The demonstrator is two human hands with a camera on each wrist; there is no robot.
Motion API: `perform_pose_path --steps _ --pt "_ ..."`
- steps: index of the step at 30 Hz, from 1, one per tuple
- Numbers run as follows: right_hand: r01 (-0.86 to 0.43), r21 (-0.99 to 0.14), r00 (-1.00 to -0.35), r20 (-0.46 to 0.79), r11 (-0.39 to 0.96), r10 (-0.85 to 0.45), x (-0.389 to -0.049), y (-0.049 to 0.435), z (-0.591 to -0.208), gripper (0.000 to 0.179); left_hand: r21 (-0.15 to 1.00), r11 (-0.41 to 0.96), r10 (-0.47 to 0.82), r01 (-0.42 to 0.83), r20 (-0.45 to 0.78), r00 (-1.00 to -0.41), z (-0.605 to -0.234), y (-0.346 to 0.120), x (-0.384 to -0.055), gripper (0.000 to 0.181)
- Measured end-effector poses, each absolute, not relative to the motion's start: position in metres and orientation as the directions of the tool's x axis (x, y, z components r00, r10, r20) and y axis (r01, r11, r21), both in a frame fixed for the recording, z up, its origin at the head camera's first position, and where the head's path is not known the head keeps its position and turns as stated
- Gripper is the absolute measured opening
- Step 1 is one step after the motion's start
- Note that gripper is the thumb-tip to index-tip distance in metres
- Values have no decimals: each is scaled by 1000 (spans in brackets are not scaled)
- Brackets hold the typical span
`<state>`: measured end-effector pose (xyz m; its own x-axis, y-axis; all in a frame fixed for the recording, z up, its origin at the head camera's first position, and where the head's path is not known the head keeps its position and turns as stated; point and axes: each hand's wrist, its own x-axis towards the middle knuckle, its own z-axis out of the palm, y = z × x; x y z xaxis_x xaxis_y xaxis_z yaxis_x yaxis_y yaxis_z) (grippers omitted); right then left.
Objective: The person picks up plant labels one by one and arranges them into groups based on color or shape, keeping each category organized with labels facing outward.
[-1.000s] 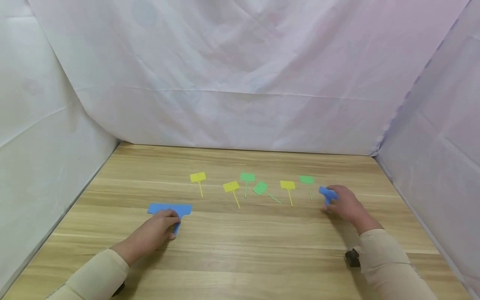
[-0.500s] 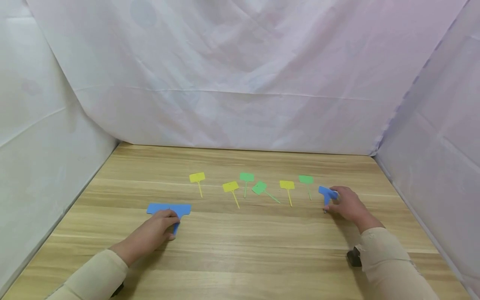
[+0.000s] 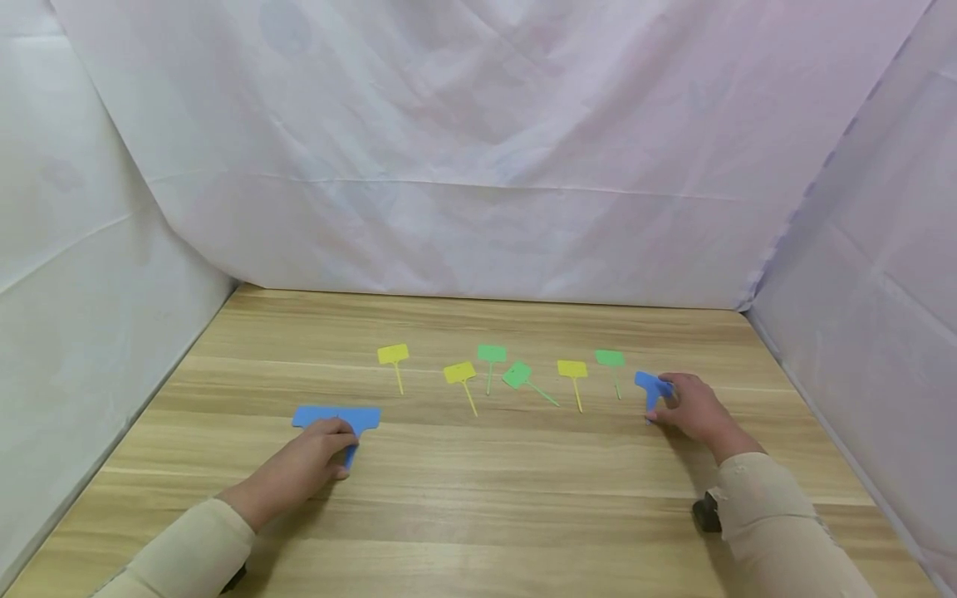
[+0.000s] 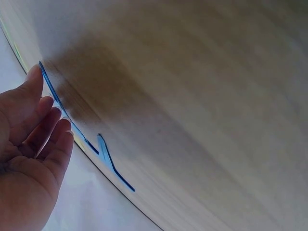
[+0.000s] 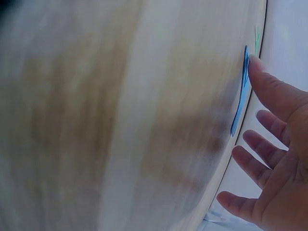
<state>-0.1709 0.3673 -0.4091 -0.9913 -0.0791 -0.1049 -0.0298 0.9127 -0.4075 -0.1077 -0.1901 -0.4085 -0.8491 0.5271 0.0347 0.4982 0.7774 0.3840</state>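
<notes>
In the head view, my left hand (image 3: 310,457) holds a blue T-shaped plant label (image 3: 340,415) at the table's left, with fingers over its middle and thumb by the stem's end. The left wrist view shows this blue label (image 4: 110,161) nearly edge-on, its stem tip at the thumb. At the right, my right hand (image 3: 694,407) holds a second blue plant label (image 3: 652,384) between thumb and index finger, covering its right end. My thumb touches that label (image 5: 239,94) in the right wrist view, while the other fingers are spread apart from it.
Several thin plant labels lie across the middle: yellow ones, such as the leftmost yellow label (image 3: 392,355), and green ones, such as the tilted green label (image 3: 517,374). White cloth (image 3: 478,166) encloses the wooden table (image 3: 478,507) at back and sides.
My right fingers have shifted slightly along the right blue label, and more of its stem shows than a second ago. The left hand and its label look unchanged.
</notes>
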Motion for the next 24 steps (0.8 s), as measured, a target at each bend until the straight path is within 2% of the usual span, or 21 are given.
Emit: perform_pose_path --steps 9,24 --pt "-34 -400 -992 -98 916 -80 -173 368 -410 76 390 775 526 497 36 -850 -410 -191 -108 37" --pt "65 -383 -978 -208 922 -18 -179 367 -406 84 395 765 537 508 43 -842 -410 -191 -109 36"
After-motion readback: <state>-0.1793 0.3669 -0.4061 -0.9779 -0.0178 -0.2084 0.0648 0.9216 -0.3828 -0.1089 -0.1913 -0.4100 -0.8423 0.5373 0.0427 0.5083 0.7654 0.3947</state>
